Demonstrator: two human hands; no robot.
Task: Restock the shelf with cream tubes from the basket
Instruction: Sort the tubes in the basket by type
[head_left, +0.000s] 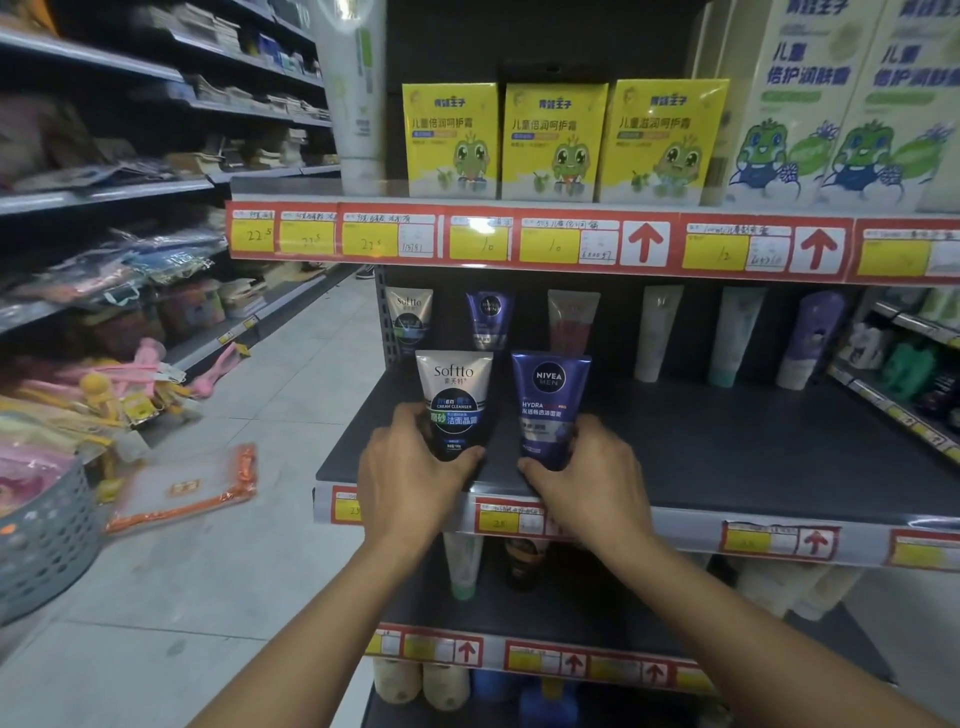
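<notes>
Upright near the shelf's (727, 457) front edge, the Softto tube (454, 400) sits gripped in the left hand (410, 467), the Nivea tube (548, 405) in the right hand (587, 467).

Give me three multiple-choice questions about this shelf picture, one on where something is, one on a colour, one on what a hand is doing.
1. Where does the blue tube stand?
A. Right of the white tube
B. On the floor
C. On the top shelf

2. What colour are the three boxes above the top price strip?
A. Red
B. Yellow
C. Black

3. What is the left hand doing?
A. Hanging open
B. Pointing at a tag
C. Gripping the white tube

Answers: 1 A, held by the right hand beside it; 2 B, yellow fronts with a green frog; 3 C, fingers curl round its base.
</notes>
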